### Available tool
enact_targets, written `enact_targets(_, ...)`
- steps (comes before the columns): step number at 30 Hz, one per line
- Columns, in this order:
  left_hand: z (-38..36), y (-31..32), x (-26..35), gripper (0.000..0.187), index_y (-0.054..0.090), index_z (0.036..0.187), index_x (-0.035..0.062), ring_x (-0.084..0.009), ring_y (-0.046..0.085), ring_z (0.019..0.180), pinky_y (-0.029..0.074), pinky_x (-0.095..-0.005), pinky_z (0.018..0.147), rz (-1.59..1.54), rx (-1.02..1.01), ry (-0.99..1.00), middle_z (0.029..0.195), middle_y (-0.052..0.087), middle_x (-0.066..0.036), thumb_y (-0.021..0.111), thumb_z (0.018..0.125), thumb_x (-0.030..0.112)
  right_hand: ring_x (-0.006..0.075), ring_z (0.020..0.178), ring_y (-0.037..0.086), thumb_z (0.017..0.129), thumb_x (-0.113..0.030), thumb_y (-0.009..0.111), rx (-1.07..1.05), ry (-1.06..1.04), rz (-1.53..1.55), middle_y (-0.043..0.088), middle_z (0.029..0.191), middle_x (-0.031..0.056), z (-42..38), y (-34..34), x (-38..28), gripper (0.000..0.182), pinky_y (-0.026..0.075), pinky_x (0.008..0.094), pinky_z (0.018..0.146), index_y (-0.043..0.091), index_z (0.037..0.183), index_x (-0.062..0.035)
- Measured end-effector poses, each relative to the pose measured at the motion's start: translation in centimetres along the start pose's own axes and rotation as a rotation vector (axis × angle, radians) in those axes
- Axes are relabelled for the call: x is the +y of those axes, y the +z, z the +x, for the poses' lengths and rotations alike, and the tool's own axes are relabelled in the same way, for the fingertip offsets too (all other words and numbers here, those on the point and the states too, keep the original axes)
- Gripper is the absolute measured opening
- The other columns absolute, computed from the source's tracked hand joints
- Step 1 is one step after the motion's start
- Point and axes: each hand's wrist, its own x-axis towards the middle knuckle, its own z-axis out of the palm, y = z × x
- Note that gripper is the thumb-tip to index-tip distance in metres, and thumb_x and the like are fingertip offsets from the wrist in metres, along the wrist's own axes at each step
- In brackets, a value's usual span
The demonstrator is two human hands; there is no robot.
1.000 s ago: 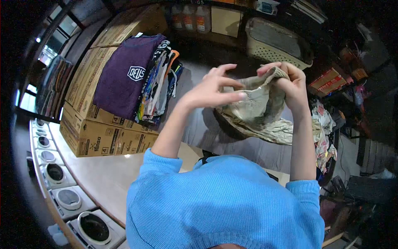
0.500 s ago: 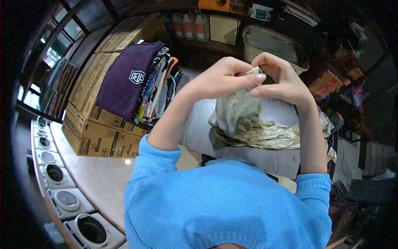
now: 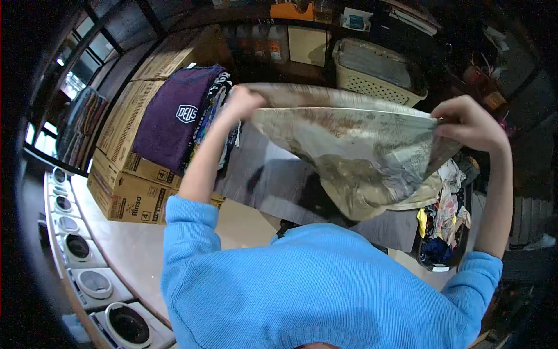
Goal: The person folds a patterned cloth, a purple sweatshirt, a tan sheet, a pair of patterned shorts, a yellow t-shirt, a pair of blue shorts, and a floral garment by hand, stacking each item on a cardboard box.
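A pale cream-and-olive patterned garment (image 3: 372,151) is stretched wide between my hands above the table (image 3: 273,186). Its top edge looks like an open double band, and the lower part hangs in folds down to the tabletop. My left hand (image 3: 244,103), a little smeared by motion, is closed on the band's left end, near a stack of folded clothes (image 3: 180,116) topped by a purple shirt with a white DEUS print. At the right end, my right hand (image 3: 471,125) pinches the band between thumb and fingers.
Brown Rinso cartons (image 3: 136,195) carry the folded stack. To the right, a dark basket (image 3: 439,267) holds crumpled clothes. A cream perforated basket (image 3: 378,87) stands behind the garment, beside bottles (image 3: 276,43). Washing machines (image 3: 128,323) line the far left floor.
My hands have moved from close together to far apart, left and right. The garment has gone from bunched to spread out and lifted, and the dark clothes basket shows more now.
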Motion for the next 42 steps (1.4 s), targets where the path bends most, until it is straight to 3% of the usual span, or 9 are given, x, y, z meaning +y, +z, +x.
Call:
enact_targets(3, 4.0, -5.1, -0.3, 0.036, 0.065, 0.104, -0.0078, -0.0339, 0.071, 0.079, 0.059, -0.0427, 0.071, -0.898, 0.169, -0.125, 0.094, 0.069, -0.020, 0.039, 0.081, -0.003, 0.0278, 0.103, 0.063, 0.076, -0.002, 0.065, -0.022, 0.128, -0.549, 0.069, 0.090, 0.0093, -0.1, 2.0, 2.7, 0.023, 0.030, 0.0499, 0.112, 0.074, 0.096, -0.0057)
enact_targets(9, 7.0, -18.1, 7.8, 0.031, 0.067, 0.105, 0.0020, -0.0236, 0.069, 0.079, 0.054, -0.0379, 0.064, -1.095, 0.602, 0.458, 0.091, 0.069, -0.014, 0.043, 0.097, 0.020, 0.0164, 0.125, 0.051, 0.093, -0.018, 0.053, 0.789, 0.000, -1.506, 0.066, 0.110, 0.0030, 3.0, -4.3, 6.0, 0.033, 0.011, 0.0575, 0.119, 0.062, 0.123, -0.0241)
enact_targets(12, 5.8, -22.4, 8.3, 0.031, 0.064, 0.109, 0.0012, -0.0204, 0.068, 0.080, 0.057, -0.0348, 0.068, -0.954, 0.296, 0.479, 0.096, 0.070, -0.011, 0.043, 0.098, 0.021, 0.0209, 0.118, 0.057, 0.097, -0.023, 0.053, 0.939, -0.054, -1.353, 0.067, 0.109, 0.0070, 3.9, -5.7, 3.9, 0.046, 0.013, 0.0565, 0.119, 0.045, 0.142, -0.0283)
enact_targets(14, 6.8, -21.7, 9.7, 0.030, 0.065, 0.107, -0.0005, -0.0218, 0.066, 0.080, 0.056, -0.0364, 0.068, -0.713, 0.276, 0.278, 0.094, 0.069, -0.012, 0.045, 0.096, 0.020, 0.0208, 0.115, 0.059, 0.096, -0.022, 0.056, 0.547, 0.232, -1.178, 0.067, 0.110, 0.0079, 4.4, -4.9, 2.8, 0.046, 0.014, 0.0536, 0.119, 0.049, 0.141, -0.0241)
enact_targets(20, 9.6, -25.8, 5.4, 0.035, 0.062, 0.115, 0.0031, -0.0106, 0.067, 0.072, 0.056, -0.0218, 0.056, -0.748, 0.082, 0.054, 0.098, 0.071, -0.007, 0.037, 0.101, 0.023, 0.0173, 0.113, 0.058, 0.084, 0.008, 0.050, 0.155, -0.244, 0.167, 0.064, 0.122, 0.0092, 2.0, -8.7, 4.7, 0.026, 0.034, 0.0311, 0.109, 0.067, 0.105, 0.0037)
enact_targets(26, 1.3, -24.6, 9.0, 0.043, 0.068, 0.105, 0.0026, -0.0030, 0.045, 0.053, 0.032, -0.0204, 0.045, 0.219, 0.041, 0.279, 0.062, 0.051, 0.004, 0.048, 0.098, 0.040, 0.0221, 0.129, 0.049, 0.073, 0.010, 0.039, 0.660, -0.224, -0.558, 0.048, 0.144, 0.0119, 1.8, -8.8, 6.6, 0.043, 0.037, 0.0356, 0.110, 0.067, 0.105, 0.0038)
enact_targets(29, -2.9, -24.1, 13.1, 0.025, 0.069, 0.098, -0.0006, -0.0039, 0.056, 0.072, 0.047, -0.0237, 0.064, 0.374, -0.128, 0.289, 0.075, 0.061, 0.004, 0.063, 0.092, 0.023, 0.0209, 0.127, 0.050, 0.074, 0.010, 0.035, 0.474, -0.145, -0.159, 0.051, 0.141, 0.0117, 0.3, -11.6, 10.3, 0.052, 0.041, 0.0378, 0.107, 0.064, 0.116, 0.0016)
enact_targets(37, -5.4, -24.3, 12.9, 0.018, 0.072, 0.099, -0.0002, -0.0007, 0.048, 0.057, 0.038, -0.0193, 0.049, -0.067, 0.081, 0.721, 0.066, 0.056, 0.008, 0.066, 0.089, 0.013, 0.0098, 0.087, 0.061, 0.087, -0.016, 0.052, 0.673, -0.146, 0.531, 0.065, 0.102, 0.0044, -4.2, -9.3, 6.0, 0.035, 0.050, 0.0250, 0.076, 0.062, 0.118, -0.0010)
enact_targets(42, -6.2, -23.6, 13.6, 0.027, 0.067, 0.109, -0.0036, -0.0102, 0.064, 0.092, 0.052, -0.0262, 0.084, -0.414, -0.071, 0.648, 0.100, 0.070, -0.003, 0.065, 0.083, -0.003, 0.0033, 0.070, 0.052, 0.088, -0.013, 0.054, 0.489, -0.015, 0.055, 0.058, 0.083, -0.0024, -3.3, -10.6, 5.9, 0.013, 0.041, 0.0213, 0.061, 0.059, 0.096, -0.0036)
